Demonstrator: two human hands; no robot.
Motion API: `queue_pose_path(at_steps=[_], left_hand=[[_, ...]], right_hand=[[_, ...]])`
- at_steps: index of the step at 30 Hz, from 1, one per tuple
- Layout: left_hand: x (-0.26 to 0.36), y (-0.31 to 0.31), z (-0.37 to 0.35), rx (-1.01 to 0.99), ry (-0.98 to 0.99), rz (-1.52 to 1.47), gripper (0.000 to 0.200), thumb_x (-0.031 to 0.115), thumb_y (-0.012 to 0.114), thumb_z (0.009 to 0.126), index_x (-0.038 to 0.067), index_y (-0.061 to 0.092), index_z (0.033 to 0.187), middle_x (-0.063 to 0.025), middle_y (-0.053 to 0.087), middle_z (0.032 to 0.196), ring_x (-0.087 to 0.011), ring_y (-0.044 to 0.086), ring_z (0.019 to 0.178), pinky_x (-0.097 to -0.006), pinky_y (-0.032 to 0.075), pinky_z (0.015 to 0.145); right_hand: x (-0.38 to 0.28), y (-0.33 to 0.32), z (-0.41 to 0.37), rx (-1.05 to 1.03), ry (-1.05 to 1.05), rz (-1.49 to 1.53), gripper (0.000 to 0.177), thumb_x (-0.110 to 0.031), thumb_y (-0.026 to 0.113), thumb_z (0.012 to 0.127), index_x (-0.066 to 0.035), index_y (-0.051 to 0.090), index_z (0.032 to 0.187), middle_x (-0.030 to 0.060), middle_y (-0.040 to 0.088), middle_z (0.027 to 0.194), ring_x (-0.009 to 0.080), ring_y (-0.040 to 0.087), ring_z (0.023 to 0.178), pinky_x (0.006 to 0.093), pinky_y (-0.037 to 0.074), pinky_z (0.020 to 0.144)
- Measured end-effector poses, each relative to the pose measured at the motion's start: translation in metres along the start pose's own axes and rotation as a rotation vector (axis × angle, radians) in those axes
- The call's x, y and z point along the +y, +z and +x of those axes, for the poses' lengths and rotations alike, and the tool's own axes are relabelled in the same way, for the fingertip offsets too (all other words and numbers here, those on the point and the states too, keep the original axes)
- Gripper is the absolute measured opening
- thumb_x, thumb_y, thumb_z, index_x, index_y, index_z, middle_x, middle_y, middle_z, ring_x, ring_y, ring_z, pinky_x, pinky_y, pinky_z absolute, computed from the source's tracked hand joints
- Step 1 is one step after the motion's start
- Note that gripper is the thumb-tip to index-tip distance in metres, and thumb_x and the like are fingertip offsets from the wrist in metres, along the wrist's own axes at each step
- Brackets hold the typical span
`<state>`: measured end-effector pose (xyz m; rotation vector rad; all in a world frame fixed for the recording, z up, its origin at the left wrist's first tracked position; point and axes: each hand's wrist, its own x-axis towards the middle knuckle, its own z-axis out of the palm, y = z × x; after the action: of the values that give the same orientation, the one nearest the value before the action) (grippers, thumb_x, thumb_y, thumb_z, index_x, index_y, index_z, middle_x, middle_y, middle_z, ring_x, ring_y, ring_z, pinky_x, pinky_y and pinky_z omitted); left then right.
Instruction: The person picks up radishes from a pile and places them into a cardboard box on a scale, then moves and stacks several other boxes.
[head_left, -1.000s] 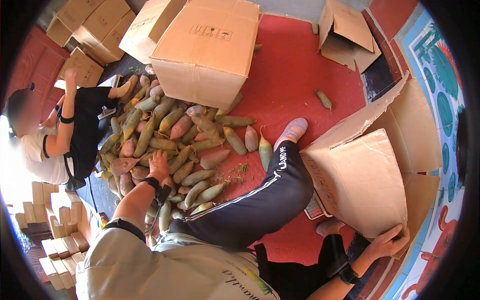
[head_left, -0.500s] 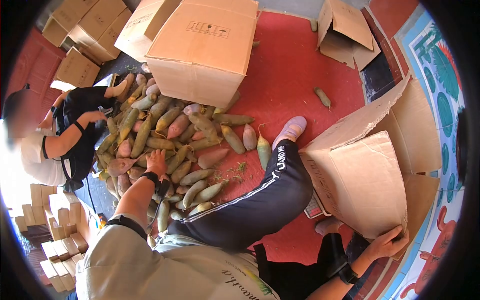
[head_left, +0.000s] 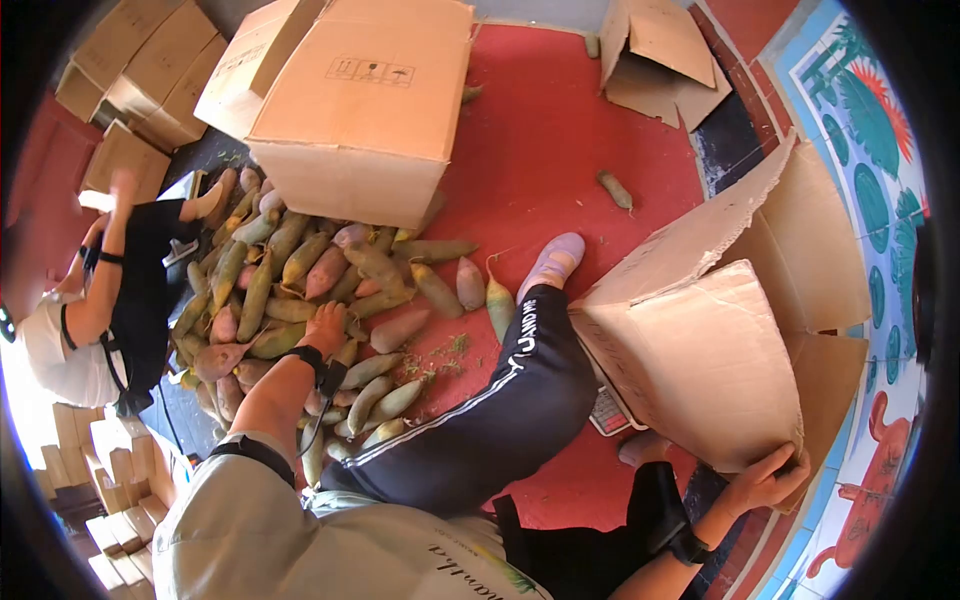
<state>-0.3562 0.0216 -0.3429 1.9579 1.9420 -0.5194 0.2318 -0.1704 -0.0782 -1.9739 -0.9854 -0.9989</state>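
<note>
My left hand [head_left: 324, 328] lies on the heap of long green and pinkish radishes [head_left: 376, 268], its fingers stretched over one of them; the fingertips are partly hard to make out. A large cardboard box [head_left: 715, 365] lies open on its side at my right. My right hand [head_left: 768, 478] grips the lower corner of that box, fingers at the cardboard's edge. Just beyond my shoe, a green radish [head_left: 499, 308] and a pink one [head_left: 470, 284] lie on the red floor.
A big closed carton [head_left: 360, 110] stands behind the heap, with another open box [head_left: 665, 60] at the back right. A co-worker [head_left: 75, 330] sits at the left. A single radish [head_left: 615, 189] lies on the red floor [head_left: 540, 130]. Stacked cartons [head_left: 150, 75] fill the back left.
My left hand has shifted right across the heap, over a radish. The co-worker's arm has risen. The view has turned slightly right; my right hand stays on the box.
</note>
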Motion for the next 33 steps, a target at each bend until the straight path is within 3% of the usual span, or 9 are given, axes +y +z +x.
queue_pose_path(at_steps=[5, 7, 8, 10, 16, 19, 25, 26, 33], left_hand=[[-0.004, 0.025, 0.03, -0.008, 0.062, 0.057, 0.056, 0.014, 0.06, 0.076, 0.008, 0.037, 0.127, -0.0111, 0.04, 0.127, -0.0301, 0.039, 0.121, -0.0446, 0.037, 0.095], [0.007, 0.007, 0.03, -0.28, -0.042, 0.109, 0.047, 0.013, 0.06, 0.076, 0.006, 0.045, 0.12, -0.0133, 0.042, 0.122, -0.0314, 0.048, 0.113, -0.0409, 0.043, 0.089], [0.01, 0.005, 0.029, -0.296, 0.023, 0.264, 0.035, 0.013, 0.06, 0.076, 0.006, 0.053, 0.109, -0.014, 0.045, 0.116, -0.0309, 0.054, 0.104, -0.0364, 0.047, 0.083], [0.014, -0.001, 0.02, -0.234, 0.033, 0.29, 0.033, 0.014, 0.061, 0.075, 0.005, 0.055, 0.106, -0.0136, 0.047, 0.114, -0.0299, 0.054, 0.104, -0.0361, 0.047, 0.083], [0.004, 0.013, 0.008, -0.087, 0.094, 0.326, 0.035, 0.017, 0.067, 0.073, 0.005, 0.056, 0.103, -0.0152, 0.05, 0.111, -0.029, 0.057, 0.097, -0.0354, 0.049, 0.08], [0.008, -0.002, -0.003, -0.118, 0.044, 0.352, 0.038, 0.018, 0.068, 0.072, 0.005, 0.055, 0.105, -0.0165, 0.05, 0.11, -0.0297, 0.058, 0.095, -0.0357, 0.049, 0.079], [0.005, -0.008, -0.023, -0.246, 0.002, 0.329, 0.03, 0.016, 0.054, 0.083, 0.006, 0.05, 0.111, -0.0154, 0.059, 0.104, -0.0276, 0.061, 0.094, -0.0353, 0.05, 0.075], [0.003, -0.01, -0.027, -0.278, 0.043, 0.395, 0.042, 0.014, 0.053, 0.083, 0.003, 0.042, 0.123, -0.015, 0.063, 0.097, -0.0273, 0.062, 0.09, -0.0365, 0.051, 0.07], [0.002, -0.027, -0.051, -0.233, 0.031, 0.383, 0.029, 0.014, 0.055, 0.081, 0.006, 0.049, 0.108, -0.0116, 0.064, 0.098, -0.0265, 0.063, 0.09, -0.0356, 0.051, 0.072]], right_hand=[[-0.002, 0.001, 0.001, 0.001, 0.016, 0.035, 0.016, -0.012, 0.055, 0.086, 0.005, 0.054, 0.088, 0.0133, 0.057, 0.08, 0.023, 0.053, 0.071, 0.0328, 0.045, 0.067], [0.0, 0.002, -0.001, -0.012, 0.037, 0.06, 0.016, -0.011, 0.054, 0.086, 0.005, 0.054, 0.089, 0.0132, 0.056, 0.081, 0.0231, 0.052, 0.073, 0.0324, 0.044, 0.068], [0.002, 0.002, -0.002, -0.003, 0.038, 0.056, 0.016, -0.011, 0.054, 0.086, 0.005, 0.054, 0.089, 0.0132, 0.056, 0.081, 0.0231, 0.052, 0.073, 0.0324, 0.044, 0.068], [0.005, 0.0, -0.003, -0.076, 0.066, 0.064, 0.015, -0.01, 0.049, 0.087, 0.003, 0.051, 0.095, 0.0116, 0.054, 0.086, 0.0217, 0.051, 0.08, 0.0315, 0.043, 0.074], [-0.003, -0.002, -0.003, -0.086, 0.042, 0.075, 0.014, -0.008, 0.049, 0.086, 0.004, 0.049, 0.094, 0.0107, 0.051, 0.083, 0.0213, 0.048, 0.076, 0.0312, 0.041, 0.071], [-0.009, -0.003, -0.002, -0.086, 0.021, 0.115, 0.013, -0.008, 0.049, 0.086, 0.003, 0.049, 0.093, 0.0103, 0.049, 0.083, 0.0211, 0.046, 0.076, 0.0309, 0.041, 0.071], [-0.021, -0.009, -0.001, -0.104, 0.065, 0.187, 0.013, -0.005, 0.048, 0.084, 0.003, 0.048, 0.094, 0.0102, 0.047, 0.085, 0.0211, 0.046, 0.077, 0.0307, 0.039, 0.071], [-0.021, -0.01, -0.001, -0.096, 0.068, 0.187, 0.013, -0.005, 0.048, 0.084, 0.003, 0.048, 0.094, 0.0102, 0.047, 0.085, 0.0211, 0.046, 0.077, 0.0307, 0.039, 0.071], [-0.026, -0.012, 0.0, -0.105, 0.084, 0.257, 0.008, -0.003, 0.048, 0.082, 0.002, 0.048, 0.088, 0.0092, 0.046, 0.082, 0.0183, 0.045, 0.071, 0.0278, 0.038, 0.064]])
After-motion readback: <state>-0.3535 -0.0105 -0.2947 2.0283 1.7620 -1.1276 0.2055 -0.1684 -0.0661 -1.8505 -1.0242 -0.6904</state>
